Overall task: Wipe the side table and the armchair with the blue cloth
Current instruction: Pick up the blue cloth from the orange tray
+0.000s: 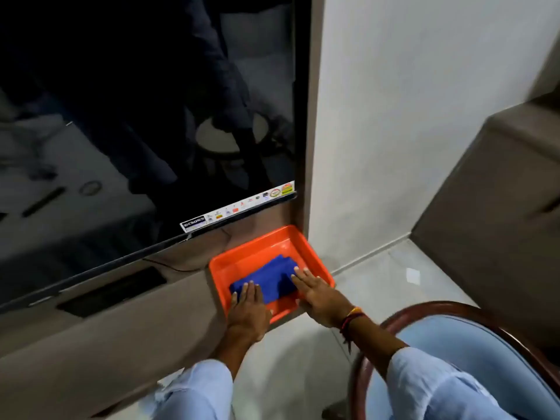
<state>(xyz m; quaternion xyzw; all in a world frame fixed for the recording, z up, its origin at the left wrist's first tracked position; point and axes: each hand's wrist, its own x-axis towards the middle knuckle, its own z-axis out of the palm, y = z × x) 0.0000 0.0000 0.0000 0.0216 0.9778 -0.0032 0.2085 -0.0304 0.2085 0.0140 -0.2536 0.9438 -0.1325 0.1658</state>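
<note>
- Head view: a folded, deep-blue cloth (266, 278) lies inside a shallow, rectangular orange plastic tray (291, 242), which sits at the right end of a long brown worktop (91, 347), at about 6 o'clock of the frame's centre.
- The left hand (248, 310) rests palm-down with its fingers flat on the cloth's near-left corner; its grip is open, fingers stretched and closing on nothing.
- The right hand (318, 295) lies flat on the cloth's right edge, fingers extended toward 11 o'clock; its grip is likewise open (a band of red, yellow and black threads (350, 321) circles that wrist).
- Both forearms wear pale-blue sleeves (424, 380).
- A large black television screen (136, 116) stands on the worktop at 10 o'clock of the tray, a strip of stickers (239, 207) along its lower right edge.
- An armchair with a dark curved wooden frame (439, 309) and light-blue upholstery occupies the 4 o'clock corner, under the right arm.
- Pale tiled floor (394, 274) shows between tray and armchair.
</note>
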